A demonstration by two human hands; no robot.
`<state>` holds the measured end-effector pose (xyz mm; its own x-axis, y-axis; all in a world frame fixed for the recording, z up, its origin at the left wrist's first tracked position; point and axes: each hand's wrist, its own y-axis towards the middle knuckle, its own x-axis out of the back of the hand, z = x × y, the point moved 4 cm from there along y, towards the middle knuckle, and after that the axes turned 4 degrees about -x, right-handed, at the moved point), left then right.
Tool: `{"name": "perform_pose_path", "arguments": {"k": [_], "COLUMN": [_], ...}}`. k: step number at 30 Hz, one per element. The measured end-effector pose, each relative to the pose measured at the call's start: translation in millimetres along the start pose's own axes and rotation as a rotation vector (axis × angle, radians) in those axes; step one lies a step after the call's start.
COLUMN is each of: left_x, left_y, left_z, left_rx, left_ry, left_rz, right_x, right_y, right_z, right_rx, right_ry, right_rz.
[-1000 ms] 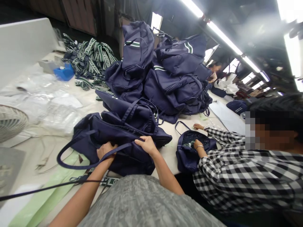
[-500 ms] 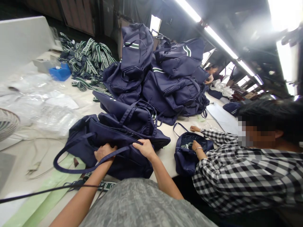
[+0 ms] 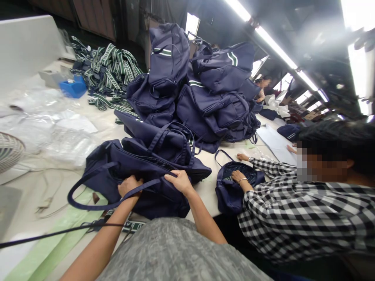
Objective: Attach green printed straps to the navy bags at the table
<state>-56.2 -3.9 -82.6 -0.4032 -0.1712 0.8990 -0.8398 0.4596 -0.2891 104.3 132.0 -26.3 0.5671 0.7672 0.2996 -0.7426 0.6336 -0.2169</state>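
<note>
A navy duffel bag (image 3: 164, 195) lies on the table in front of me, its zipped opening running across the top. My left hand (image 3: 130, 185) reaches through the loop of the bag's handle, its fingers curled into the fabric of the near side; the fingertips are hidden. The bag's upper edge is pinched between the thumb and fingers of my right hand (image 3: 179, 182). Behind it, against the pile, lies another navy bag (image 3: 158, 134) with thin straps.
Stacked navy bags (image 3: 205, 89) rise at the back. Green-and-white lettered straps (image 3: 109, 70) heap beside a blue box (image 3: 73, 86). Clear plastic bags (image 3: 64, 144) and a fan (image 3: 10, 152) are left. A co-worker in a checked shirt (image 3: 281, 214) handles a smaller bag (image 3: 228, 199).
My hands keep nearly the same hold on the bag. The co-worker's nearer hand has shifted left and flattened over the small bag's opening. The view has tilted slightly.
</note>
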Motion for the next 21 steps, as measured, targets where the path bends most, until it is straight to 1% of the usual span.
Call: {"name": "perform_pose_path", "arguments": {"k": [6,8,9,11,13,14,15,16,17,18,19,20,21], "left_x": [-2.1,-3.6,-4.5,-6.7,-8.3,-8.5,-8.1,-7.3,-6.2,-4.8,-3.4,-2.0,-0.7], "left_y": [-0.8,-1.8,-2.2,-2.5,-2.0,-1.7,-1.5,-1.6,-1.8,-2.3,-3.0,-3.9,-4.8], "left_z": [4.5,9.2,12.2,19.0,25.3,28.0,30.2,31.9,33.2,33.9,34.3,34.6,35.2], "left_rx": [-0.015,-0.039,-0.058,-0.117,-0.204,-0.247,-0.283,-0.31,-0.324,-0.333,-0.339,-0.346,-0.354], "left_ry": [-0.103,-0.126,-0.133,-0.155,-0.186,-0.198,-0.204,-0.202,-0.194,-0.183,-0.173,-0.164,-0.16], "left_rz": [-0.03,-0.049,-0.057,-0.064,-0.079,-0.092,-0.11,-0.13,-0.147,-0.157,-0.161,-0.162,-0.16], "right_x": [1.9,2.0,2.0,-0.3,-9.6,-18.0,-29.0,-41.7,-55.0,-67.6,-78.3,-86.0,-90.2], "right_y": [0.5,-2.9,-6.7,-19.5,-37.6,-46.6,-54.1,-59.3,-61.5,-60.5,-56.2,-48.9,-39.0], "right_z": [3.4,8.3,12.1,22.9,34.6,39.0,41.7,42.5,41.2,38.3,34.4,30.4,26.9], "right_rx": [0.004,0.025,0.051,0.171,0.385,0.511,0.636,0.742,0.812,0.84,0.826,0.781,0.712], "right_ry": [-0.075,-0.159,-0.218,-0.348,-0.45,-0.481,-0.504,-0.522,-0.542,-0.564,-0.583,-0.59,-0.58], "right_rz": [-0.041,-0.097,-0.155,-0.312,-0.445,-0.46,-0.418,-0.325,-0.199,-0.06,0.068,0.164,0.215]}}
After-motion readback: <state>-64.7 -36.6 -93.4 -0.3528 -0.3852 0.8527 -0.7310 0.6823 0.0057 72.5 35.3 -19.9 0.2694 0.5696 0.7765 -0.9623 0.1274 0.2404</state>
